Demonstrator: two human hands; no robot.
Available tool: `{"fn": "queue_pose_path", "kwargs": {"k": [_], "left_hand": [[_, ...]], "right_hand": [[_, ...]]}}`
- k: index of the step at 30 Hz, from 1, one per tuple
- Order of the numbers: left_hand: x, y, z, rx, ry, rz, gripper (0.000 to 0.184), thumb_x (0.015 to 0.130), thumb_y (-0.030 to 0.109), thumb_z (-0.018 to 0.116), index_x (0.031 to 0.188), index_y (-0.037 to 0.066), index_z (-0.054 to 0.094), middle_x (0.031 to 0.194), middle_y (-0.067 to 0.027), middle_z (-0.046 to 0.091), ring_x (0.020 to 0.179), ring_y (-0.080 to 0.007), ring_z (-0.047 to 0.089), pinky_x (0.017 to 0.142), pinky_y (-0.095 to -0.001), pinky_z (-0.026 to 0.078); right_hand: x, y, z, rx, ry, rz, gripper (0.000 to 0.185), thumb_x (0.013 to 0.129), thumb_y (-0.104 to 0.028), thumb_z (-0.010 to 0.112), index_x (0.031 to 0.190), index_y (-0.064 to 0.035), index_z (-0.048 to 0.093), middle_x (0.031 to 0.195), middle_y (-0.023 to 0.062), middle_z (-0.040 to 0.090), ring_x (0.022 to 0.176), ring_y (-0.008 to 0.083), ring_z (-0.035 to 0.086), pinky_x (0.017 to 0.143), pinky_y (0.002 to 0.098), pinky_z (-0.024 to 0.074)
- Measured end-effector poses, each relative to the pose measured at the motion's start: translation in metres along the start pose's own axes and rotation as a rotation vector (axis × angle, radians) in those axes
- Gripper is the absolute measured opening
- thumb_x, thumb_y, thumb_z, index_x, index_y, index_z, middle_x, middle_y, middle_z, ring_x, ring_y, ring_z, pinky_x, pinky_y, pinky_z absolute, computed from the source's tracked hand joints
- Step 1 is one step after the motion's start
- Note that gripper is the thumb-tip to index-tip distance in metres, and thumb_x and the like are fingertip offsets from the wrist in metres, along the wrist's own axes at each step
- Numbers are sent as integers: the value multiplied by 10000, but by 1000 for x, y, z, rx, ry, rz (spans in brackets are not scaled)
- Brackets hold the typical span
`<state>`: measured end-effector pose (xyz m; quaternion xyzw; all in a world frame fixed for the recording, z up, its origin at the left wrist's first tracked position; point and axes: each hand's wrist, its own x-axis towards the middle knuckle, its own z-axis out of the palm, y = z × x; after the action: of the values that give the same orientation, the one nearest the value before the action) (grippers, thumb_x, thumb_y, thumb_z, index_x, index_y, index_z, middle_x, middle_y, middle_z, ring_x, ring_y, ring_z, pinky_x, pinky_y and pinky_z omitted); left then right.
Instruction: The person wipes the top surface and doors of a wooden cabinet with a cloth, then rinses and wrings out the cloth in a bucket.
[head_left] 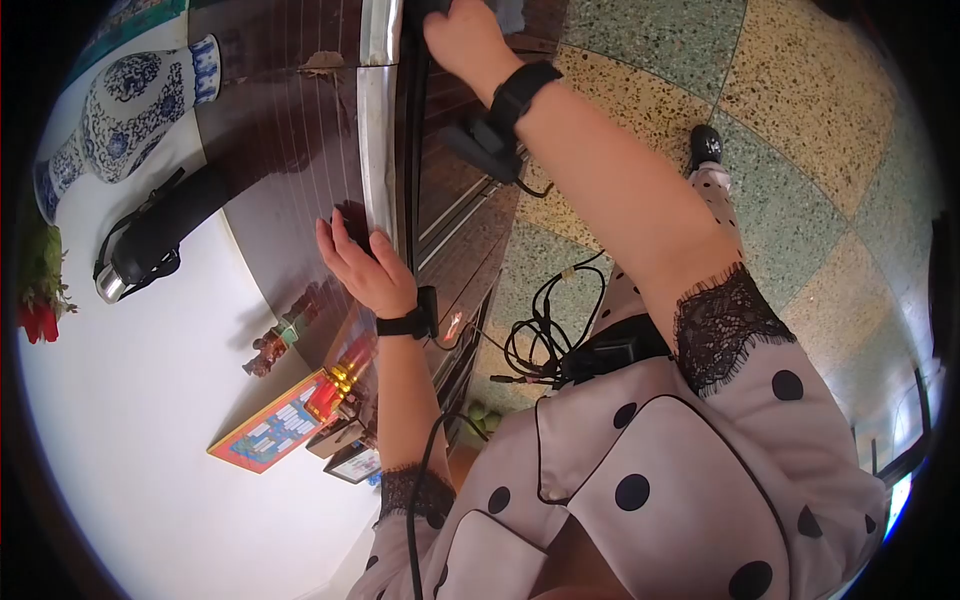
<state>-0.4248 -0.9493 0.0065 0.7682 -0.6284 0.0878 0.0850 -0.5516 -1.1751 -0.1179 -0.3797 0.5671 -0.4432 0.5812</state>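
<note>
My left hand (pixel 368 268) rests with its fingers spread on the glossy dark top of a cabinet (pixel 285 215), close to its silver edge trim (pixel 378 150). A dark patch shows beside its fingers; I cannot tell if it is an object or a reflection. At the top of the view, my right hand (pixel 468 42) is closed at the cabinet's front edge around something dark, mostly cut off by the frame. Black bands (pixel 525 92) circle both wrists. A black box-like device (pixel 478 145) is near the right wrist, by the cabinet front.
On the cabinet stand a blue-and-white vase (pixel 130 115), a black bottle with strap (pixel 165 230), a small figurine (pixel 280 340), a red-gold ornament (pixel 335 390) and a framed picture (pixel 268 425). Looped black cables (pixel 545 325) hang near my body. The floor (pixel 800 110) is speckled tile.
</note>
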Motion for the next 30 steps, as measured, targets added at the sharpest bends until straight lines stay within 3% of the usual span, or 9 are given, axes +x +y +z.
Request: {"fn": "queue_pose_path", "kwargs": {"k": [1,2,9,15,17,19,20,23,30], "left_hand": [[0,0,0,0,0,0,477,935,240,451,1337,-15,420,1400,-262,342,1280,-402,371,1051,-469,311],[0,0,0,5,0,4,475,935,236,449,1336,-16,421,1398,-265,344,1277,-403,374,1049,-470,313],[0,2,0,-2,4,-5,464,934,226,449,1330,-15,430,1383,-268,365,1261,-413,387,1045,-467,316],[2,1,-1,27,-2,16,466,933,230,452,1330,-14,431,1377,-269,374,1257,-411,390,1047,-469,314],[2,2,-1,21,5,20,466,933,230,452,1330,-15,431,1378,-268,374,1258,-410,390,1047,-468,314],[0,1,-1,21,2,11,467,933,229,453,1329,-15,431,1379,-267,374,1258,-408,390,1047,-467,315],[0,1,-1,11,0,5,467,931,227,454,1328,-17,432,1380,-265,374,1258,-407,390,1047,-465,316],[0,1,-1,-6,-6,-8,467,927,221,458,1326,-20,432,1382,-263,373,1259,-406,390,1045,-462,320],[0,1,0,7,9,-4,465,921,210,460,1322,-25,436,1381,-268,370,1255,-411,394,1035,-467,330]], "right_hand": [[-6,4,1,-148,-93,-45,400,833,-93,484,1146,154,448,1062,331,569,948,401,589,798,420,481],[-15,5,13,-316,102,-253,226,765,-92,561,872,97,496,764,251,620,719,402,619,646,449,513],[-36,20,15,-453,26,-679,191,747,-79,547,864,49,467,666,228,599,658,383,592,620,460,511],[-15,7,6,-473,-118,-406,222,744,-84,534,901,68,499,754,264,624,796,414,610,702,468,509],[35,55,24,-253,-185,-292,316,758,-116,535,980,108,525,854,300,628,864,461,598,775,478,490],[1,12,-27,682,-185,275,386,849,-88,458,1157,145,440,1077,292,549,951,329,568,775,360,477],[-10,-2,-39,519,-84,319,360,862,-92,449,1138,139,440,1088,247,537,945,290,549,785,351,466],[-15,37,1,88,137,70,385,781,-155,532,1038,131,526,917,332,612,894,496,579,813,478,474],[-80,6,16,128,-25,53,361,805,-134,505,1012,153,431,889,396,570,878,523,567,787,507,473]]}}
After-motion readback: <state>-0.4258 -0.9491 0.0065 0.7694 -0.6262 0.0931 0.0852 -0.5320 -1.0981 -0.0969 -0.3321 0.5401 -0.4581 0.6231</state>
